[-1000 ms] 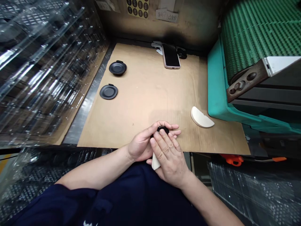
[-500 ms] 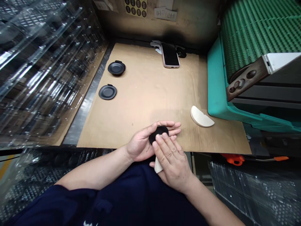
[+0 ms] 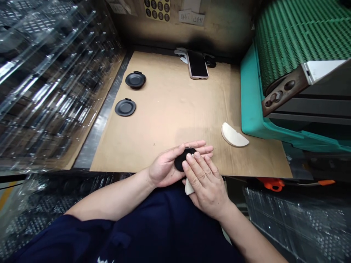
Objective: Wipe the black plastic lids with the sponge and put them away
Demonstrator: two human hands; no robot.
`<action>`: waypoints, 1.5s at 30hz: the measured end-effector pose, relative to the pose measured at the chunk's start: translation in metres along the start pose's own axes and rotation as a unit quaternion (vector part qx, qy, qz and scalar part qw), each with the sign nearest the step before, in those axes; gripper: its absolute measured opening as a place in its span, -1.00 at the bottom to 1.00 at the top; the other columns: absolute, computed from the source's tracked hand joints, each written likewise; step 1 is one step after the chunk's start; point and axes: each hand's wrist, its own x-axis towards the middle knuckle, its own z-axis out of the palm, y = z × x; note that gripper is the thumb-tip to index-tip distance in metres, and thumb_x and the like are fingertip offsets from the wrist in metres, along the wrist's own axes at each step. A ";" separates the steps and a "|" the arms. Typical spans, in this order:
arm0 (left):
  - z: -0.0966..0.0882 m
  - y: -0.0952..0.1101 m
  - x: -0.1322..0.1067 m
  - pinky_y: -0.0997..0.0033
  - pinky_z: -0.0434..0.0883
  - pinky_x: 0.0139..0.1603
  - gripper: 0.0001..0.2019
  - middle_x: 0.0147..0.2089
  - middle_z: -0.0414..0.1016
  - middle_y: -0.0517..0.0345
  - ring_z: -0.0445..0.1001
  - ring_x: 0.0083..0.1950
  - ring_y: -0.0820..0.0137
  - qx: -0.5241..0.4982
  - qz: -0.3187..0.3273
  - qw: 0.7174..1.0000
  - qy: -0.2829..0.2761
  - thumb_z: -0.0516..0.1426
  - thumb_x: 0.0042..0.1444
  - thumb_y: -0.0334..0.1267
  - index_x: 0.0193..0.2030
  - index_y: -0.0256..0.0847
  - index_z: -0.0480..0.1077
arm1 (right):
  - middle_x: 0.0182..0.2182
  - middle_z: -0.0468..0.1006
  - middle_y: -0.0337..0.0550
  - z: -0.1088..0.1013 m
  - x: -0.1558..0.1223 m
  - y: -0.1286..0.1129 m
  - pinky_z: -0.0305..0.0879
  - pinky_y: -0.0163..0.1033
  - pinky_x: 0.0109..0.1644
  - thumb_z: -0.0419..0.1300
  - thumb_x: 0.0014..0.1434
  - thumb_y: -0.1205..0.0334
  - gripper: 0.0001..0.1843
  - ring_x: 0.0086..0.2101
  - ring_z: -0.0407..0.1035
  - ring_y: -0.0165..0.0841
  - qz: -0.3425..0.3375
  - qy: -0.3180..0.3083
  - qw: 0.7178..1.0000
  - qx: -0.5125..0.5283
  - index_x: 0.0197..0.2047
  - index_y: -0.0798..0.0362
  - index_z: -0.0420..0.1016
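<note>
My left hand [image 3: 166,166] cradles a small black round part [image 3: 181,160] in its palm at the near edge of the cardboard sheet [image 3: 175,109], thumb over the top. My right hand [image 3: 205,184] lies over it, fingertips pressed on the black part, and grips a white piece [image 3: 189,187] that pokes out below the palm. Both hands hover just above my lap in dark blue clothing.
Two black round dishes [image 3: 135,79] [image 3: 125,107] sit at the sheet's left edge. A phone [image 3: 197,64] lies at the back. A white half-moon piece [image 3: 233,135] rests near the teal conveyor frame [image 3: 251,98] on the right. Clear plastic trays [image 3: 46,73] are stacked at left.
My right hand has slid slightly right and toward me across the black part. The left fingers have spread a little wider. The view shifted slightly.
</note>
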 end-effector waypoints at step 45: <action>-0.001 -0.003 0.001 0.04 0.13 0.51 -0.56 0.41 0.34 -0.19 0.25 0.48 0.11 0.043 -0.009 0.999 0.005 -0.04 0.43 -0.22 0.33 -0.29 0.39 | 0.40 0.27 0.11 0.004 -0.001 0.001 0.00 0.16 0.52 0.12 0.27 0.42 -0.28 0.45 0.01 -0.06 0.052 0.024 0.998 0.006 0.47 0.25 0.12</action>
